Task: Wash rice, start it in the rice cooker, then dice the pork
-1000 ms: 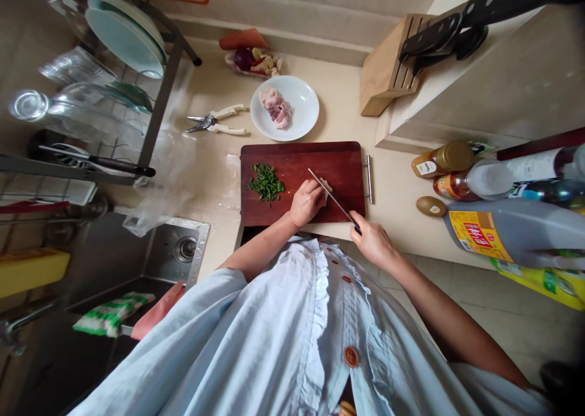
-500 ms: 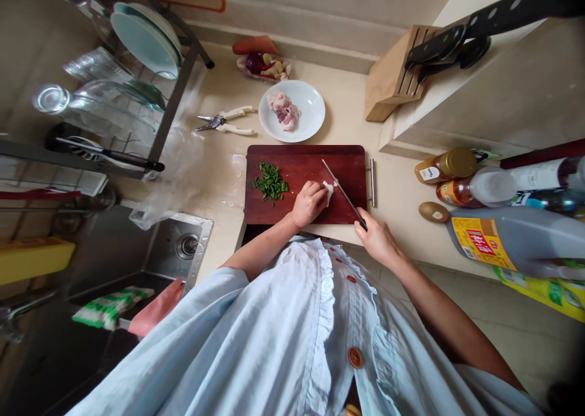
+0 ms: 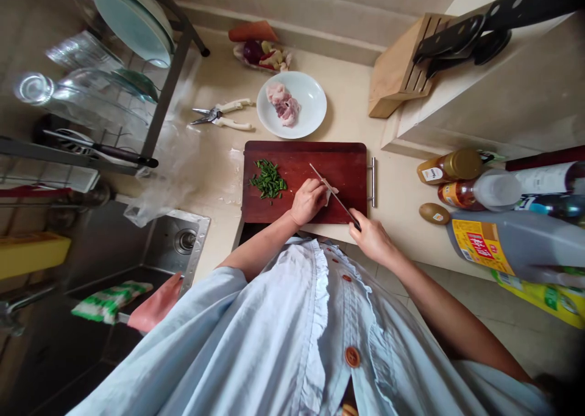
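My left hand (image 3: 308, 201) is closed, fingers curled, on a small pale piece of meat (image 3: 331, 193) on the dark red cutting board (image 3: 292, 154). In my right hand (image 3: 371, 240) is the black handle of a knife (image 3: 339, 200). Its blade slants up and to the left across the meat, close beside my left fingertips. A pile of chopped green vegetable pieces (image 3: 269, 179) lies on the left of the board. Behind the board stands a white plate (image 3: 314, 108) with raw pink meat (image 3: 284, 105) on it.
Kitchen shears (image 3: 222, 114) lie left of the plate, below a bag of vegetables (image 3: 261, 53). At right are a knife block (image 3: 402, 69), a kiwi (image 3: 434, 214) and a large sauce jug (image 3: 498, 242). A sink (image 3: 167, 245) and a dish rack (image 3: 169, 93) are at left.
The knife has moved left, its tip shifting toward the board's middle over the meat. My left hand still presses on the piece. The view has shifted slightly.
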`<control>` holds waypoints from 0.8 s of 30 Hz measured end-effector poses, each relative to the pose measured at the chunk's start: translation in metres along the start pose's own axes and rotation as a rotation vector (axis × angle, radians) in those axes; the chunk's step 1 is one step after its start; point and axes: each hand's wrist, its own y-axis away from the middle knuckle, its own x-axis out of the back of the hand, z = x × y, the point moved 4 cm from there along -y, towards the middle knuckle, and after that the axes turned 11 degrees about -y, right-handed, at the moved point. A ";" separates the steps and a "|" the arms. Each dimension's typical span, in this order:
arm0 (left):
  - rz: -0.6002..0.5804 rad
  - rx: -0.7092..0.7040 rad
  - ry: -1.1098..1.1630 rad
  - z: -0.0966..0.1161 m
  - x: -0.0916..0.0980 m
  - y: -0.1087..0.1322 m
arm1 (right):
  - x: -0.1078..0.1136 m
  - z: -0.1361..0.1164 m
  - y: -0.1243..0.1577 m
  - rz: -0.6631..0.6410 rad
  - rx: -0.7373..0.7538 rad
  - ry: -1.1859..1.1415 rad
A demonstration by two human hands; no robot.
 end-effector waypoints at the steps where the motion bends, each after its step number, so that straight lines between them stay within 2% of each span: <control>1: -0.005 0.005 0.002 0.000 0.000 0.000 | -0.002 -0.002 -0.006 0.018 0.019 -0.004; 3: -0.005 0.016 -0.002 -0.001 -0.001 0.001 | -0.006 -0.001 -0.008 0.034 0.026 0.006; 8: 0.003 0.033 -0.014 -0.002 -0.001 0.003 | -0.008 0.012 0.013 -0.011 -0.059 0.063; 13: 0.011 -0.007 0.002 -0.001 0.002 0.004 | -0.010 -0.002 -0.002 0.057 0.006 0.062; 16: 0.011 -0.006 0.005 0.000 0.002 0.004 | -0.011 0.002 0.006 0.027 -0.009 0.072; 20: 0.041 0.013 -0.016 0.000 0.001 0.006 | -0.005 0.012 0.020 -0.007 -0.087 0.026; 24: 0.109 -0.013 -0.009 0.002 0.005 0.008 | 0.007 0.004 0.013 0.058 -0.030 -0.085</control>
